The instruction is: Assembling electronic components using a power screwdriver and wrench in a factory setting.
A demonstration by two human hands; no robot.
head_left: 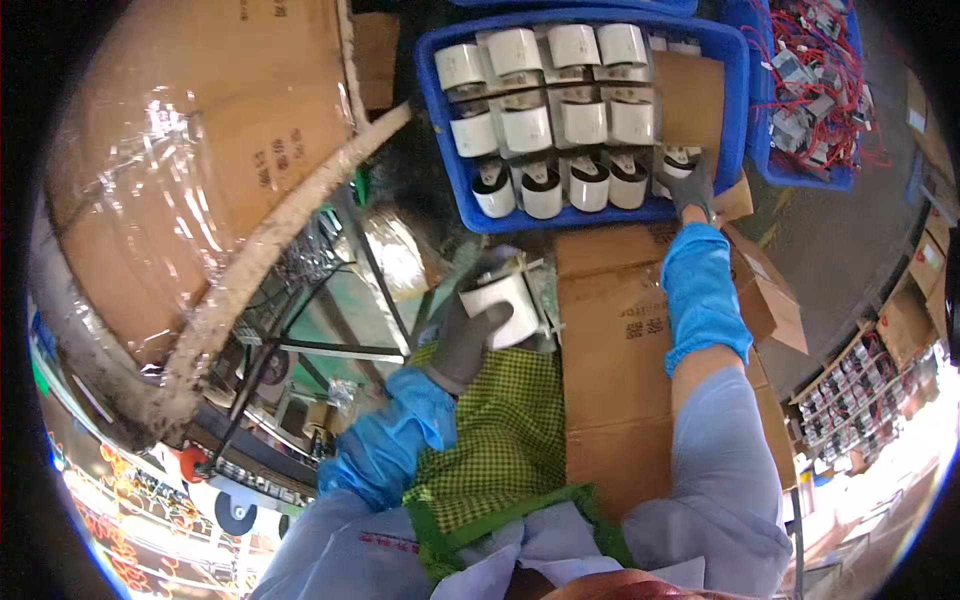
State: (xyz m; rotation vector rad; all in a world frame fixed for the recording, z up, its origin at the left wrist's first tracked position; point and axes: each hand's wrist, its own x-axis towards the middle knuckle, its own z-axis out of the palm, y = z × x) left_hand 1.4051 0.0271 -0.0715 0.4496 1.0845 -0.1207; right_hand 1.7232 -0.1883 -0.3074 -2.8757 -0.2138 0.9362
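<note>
Left hand [466, 340], grey-gloved, grips a white-taped coil [503, 308] above the green checked apron [500, 440]. Right hand [692, 190] closes on a coil [676, 163] in the blue crate [440, 120], bottom row, right end.

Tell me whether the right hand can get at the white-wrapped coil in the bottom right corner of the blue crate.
Probably yes. The right hand already rests at that corner of the blue crate, on the white-wrapped coil, with nothing over it. The left hand is busy, its grip on another coil.
</note>
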